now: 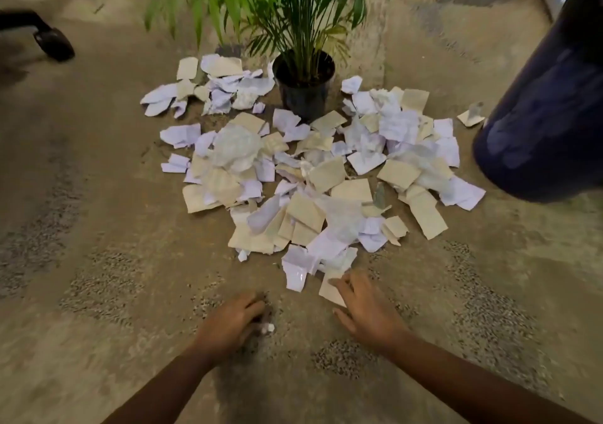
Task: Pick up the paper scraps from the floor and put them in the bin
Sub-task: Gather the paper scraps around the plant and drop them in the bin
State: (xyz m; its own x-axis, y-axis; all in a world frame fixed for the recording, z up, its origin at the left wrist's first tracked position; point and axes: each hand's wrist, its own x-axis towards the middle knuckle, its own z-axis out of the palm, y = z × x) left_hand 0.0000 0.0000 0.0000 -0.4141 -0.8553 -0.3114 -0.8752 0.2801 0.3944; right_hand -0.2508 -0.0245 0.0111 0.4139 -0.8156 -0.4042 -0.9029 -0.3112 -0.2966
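Observation:
A wide heap of torn white and beige paper scraps (313, 169) covers the concrete floor in front of me. My left hand (230, 321) is low over the floor, its fingers curled round a small white scrap (269, 327). My right hand (365, 306) lies with spread fingers on a beige scrap (329, 291) at the heap's near edge. The dark blue bin (548, 110) stands at the right edge of the view, its opening out of frame.
A potted palm in a black pot (305, 86) stands amid the scraps at the back. A black chair leg with a caster (54, 43) sits at the far left. Bare concrete floor (98, 227) stretches to the left and near me.

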